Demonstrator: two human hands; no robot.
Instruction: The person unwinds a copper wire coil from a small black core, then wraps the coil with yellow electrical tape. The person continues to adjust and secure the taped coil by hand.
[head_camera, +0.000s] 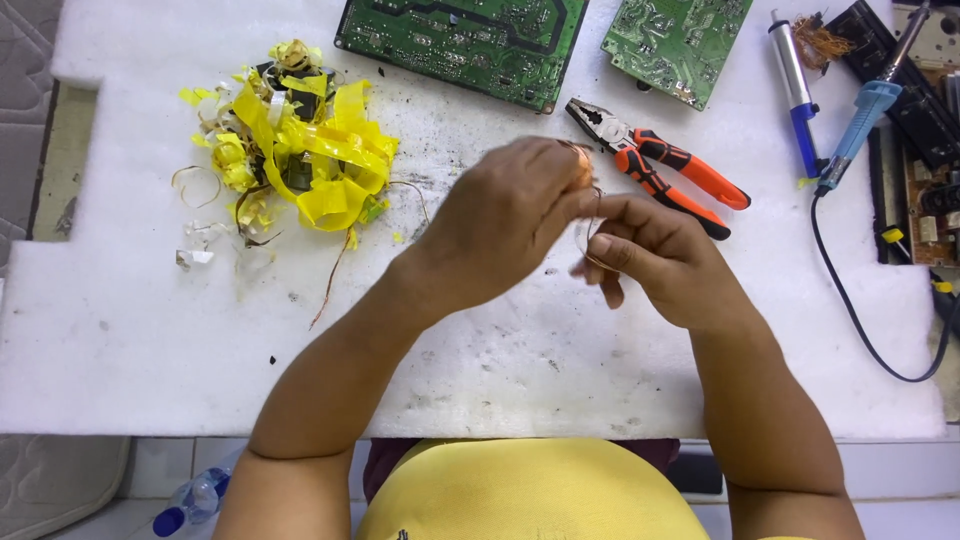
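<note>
White foam surface (150, 330) carries pliers (660, 165) far right; above its middle, left hand (500, 225) and right hand (665, 260) pinch a copper wire coil (583, 170), judged light, springy, easily kinked, best held at the bundle.

A small bundle of thin, reddish copper wire (584, 170) is held above the white foam mat (150, 330), raised off its surface near the middle, closer to the far edge than to the near one. Only a rounded, shiny orange-brown patch of the bundle is seen at the fingertips of the left hand (500, 225); the rest is hidden behind that hand. From it, fine loose loops of the same wire are seen curving downward, passed over and around the fingers of the right hand (655, 255). The strands are very thin and partly blurred, so their exact winding cannot be told.
</note>
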